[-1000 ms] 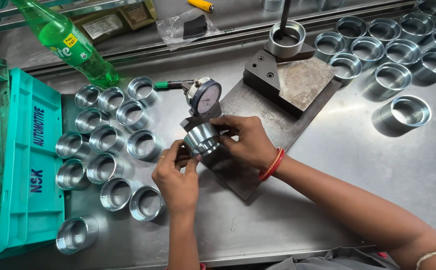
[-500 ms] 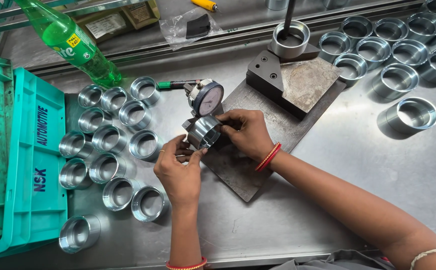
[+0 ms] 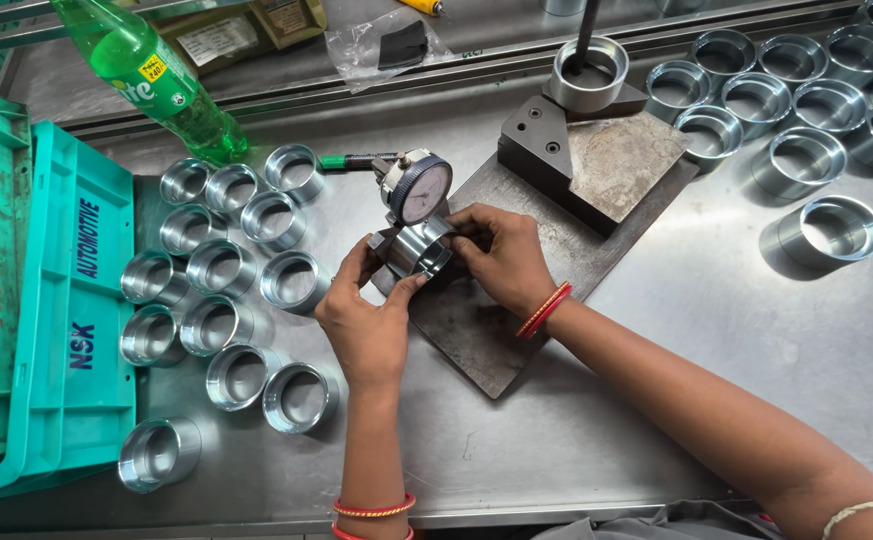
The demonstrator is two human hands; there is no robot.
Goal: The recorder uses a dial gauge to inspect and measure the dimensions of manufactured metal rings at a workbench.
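Observation:
Both my hands hold one shiny metal ring (image 3: 419,248) on its side under the dial gauge (image 3: 419,188), which stands at the near-left corner of a dark steel plate (image 3: 517,300). My left hand (image 3: 367,318) grips the ring from the left with thumb and fingers. My right hand (image 3: 502,258) grips it from the right, its wrist wearing a red bangle. Part of the ring is hidden by my fingers.
Several finished metal rings (image 3: 222,268) stand in rows on the steel table to the left, and several more rings (image 3: 807,110) at the far right. Teal crates (image 3: 57,300) line the left edge. A green bottle (image 3: 157,80) lies at the back. A block with another ring (image 3: 589,75) sits behind.
The ring has stayed under the gauge between both hands. My fingers shifted slightly around it, and the view moved a little.

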